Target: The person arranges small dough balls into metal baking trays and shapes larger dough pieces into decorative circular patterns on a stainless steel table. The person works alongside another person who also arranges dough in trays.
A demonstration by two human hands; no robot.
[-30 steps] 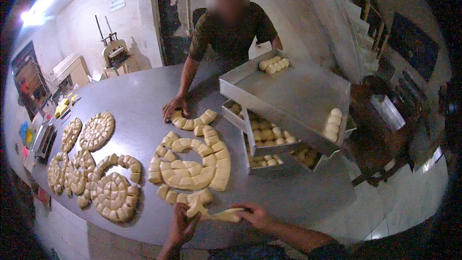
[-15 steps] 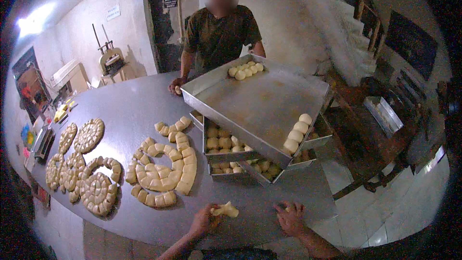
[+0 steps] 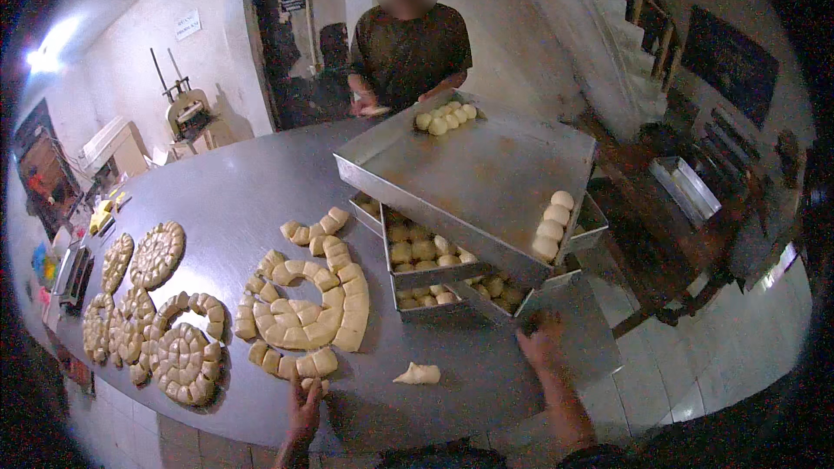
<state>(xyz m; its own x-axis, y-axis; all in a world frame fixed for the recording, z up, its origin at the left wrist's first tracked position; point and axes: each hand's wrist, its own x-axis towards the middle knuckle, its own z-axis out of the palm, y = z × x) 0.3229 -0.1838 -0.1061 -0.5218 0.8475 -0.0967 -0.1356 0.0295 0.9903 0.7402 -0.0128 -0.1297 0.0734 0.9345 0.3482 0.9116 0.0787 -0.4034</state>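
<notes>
My left hand has its fingers closed on a small dough piece, just below the front row of cut dough pieces. To the right of it, a loose, pointed lump of dough lies on the metal table. My right hand is raised by the front corner of the top baking tray; its fingers are dark and blurred, so what they hold, if anything, cannot be seen. Inside that tray, round dough balls form a short row at the right and a cluster at the back.
More trays of dough balls are stacked crosswise under the top one. Coiled rounds of cut dough cover the table's left side. Across the table stands a co-worker with something pale in one hand. A dark wooden table is at the right.
My left hand left the pointed dough lump on the table and moved left to a cut piece. My right hand rose toward the tray corner. The co-worker's hand lifted off the table.
</notes>
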